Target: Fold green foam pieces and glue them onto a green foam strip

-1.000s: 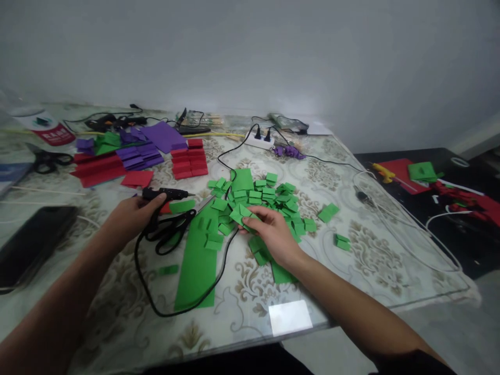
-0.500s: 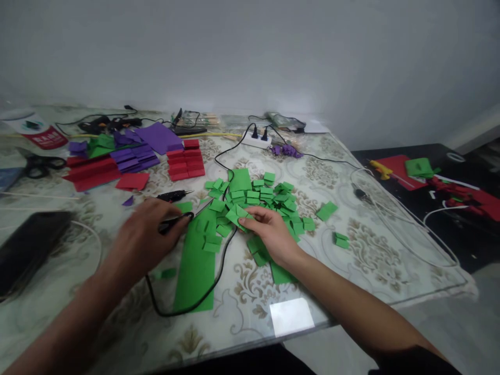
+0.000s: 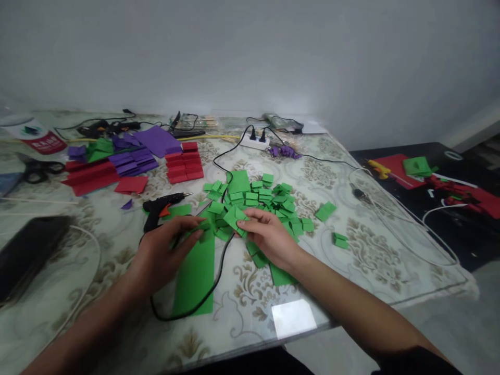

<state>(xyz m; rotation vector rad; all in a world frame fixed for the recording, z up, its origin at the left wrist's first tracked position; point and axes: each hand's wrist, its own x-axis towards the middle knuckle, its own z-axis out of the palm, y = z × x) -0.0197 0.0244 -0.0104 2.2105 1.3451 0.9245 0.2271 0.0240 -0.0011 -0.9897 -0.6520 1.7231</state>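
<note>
My right hand pinches a folded green paper piece at the near edge of a pile of small green paper pieces. My left hand lies just left of it, thumb and fingers closed on a small green piece at the top of a long green paper strip. The two hands almost meet. A black glue gun lies on the table just beyond my left hand, and its black cable loops across the strip.
Red paper stacks and purple paper lie at the back left, with black scissors further left. A dark phone lies at the left, a white power strip at the back. A black side table stands to the right.
My left hand let go of the glue gun, which now lies on the table, and moved right to the green pieces beside my right hand. The right hand barely moved.
</note>
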